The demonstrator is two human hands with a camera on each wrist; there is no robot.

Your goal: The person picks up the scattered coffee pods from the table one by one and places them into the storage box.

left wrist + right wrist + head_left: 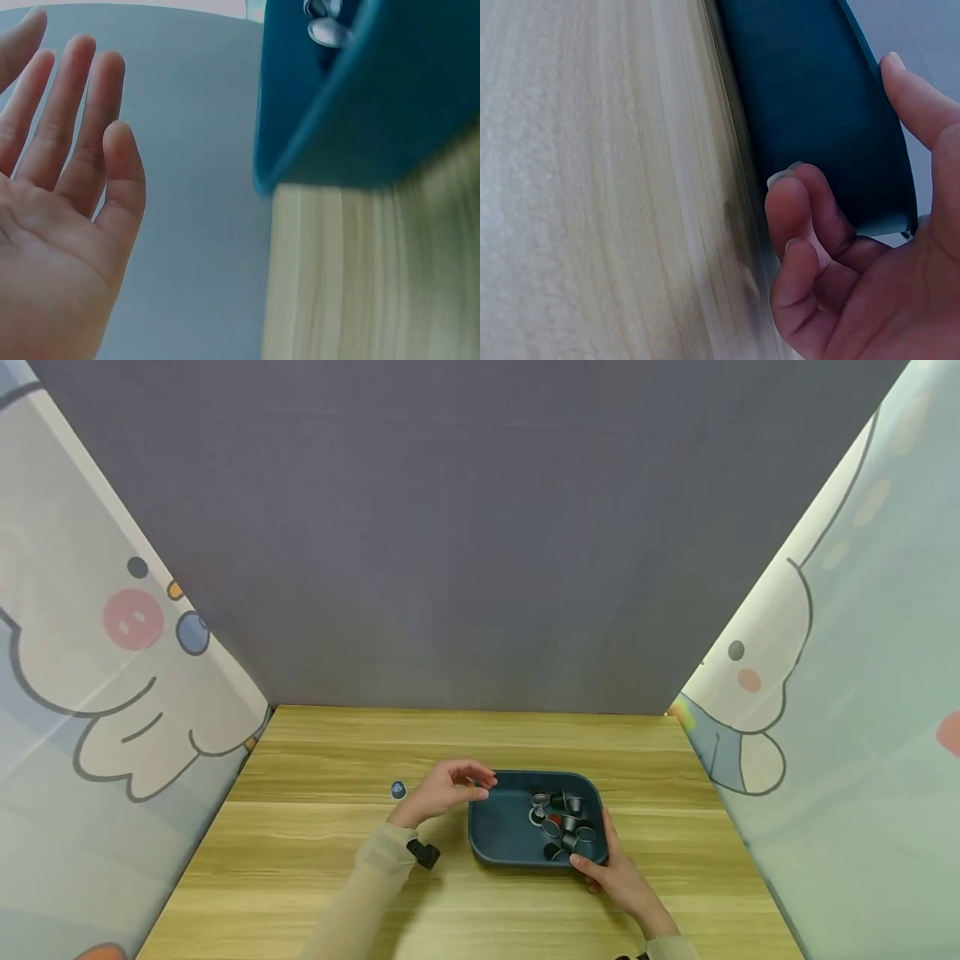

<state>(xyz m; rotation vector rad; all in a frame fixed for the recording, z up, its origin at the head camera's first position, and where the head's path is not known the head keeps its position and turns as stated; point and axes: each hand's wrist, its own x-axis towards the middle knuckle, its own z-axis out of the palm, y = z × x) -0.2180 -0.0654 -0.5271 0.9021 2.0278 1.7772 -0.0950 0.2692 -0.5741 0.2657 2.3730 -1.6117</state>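
Observation:
A dark blue rectangular tray (501, 833) has several coffee capsules (569, 823) lying loose in its right half, mostly dark or silver, one red. My right hand (624, 877) holds the tray at its near right corner. The right wrist view shows the thumb at the rim and the other fingers curled against the outer wall. My left hand (450, 787) hovers by the tray's far left corner, fingers relaxed and nothing in them; its palm (56, 247) shows bare in the left wrist view. A single blue capsule (398, 790) rests on the table, left of that hand.
The wood-grain table (330, 752) runs back to a grey cloth wall (465, 568). Cartoon-printed curtains stand along the left side (60, 693) and the right side (862, 693).

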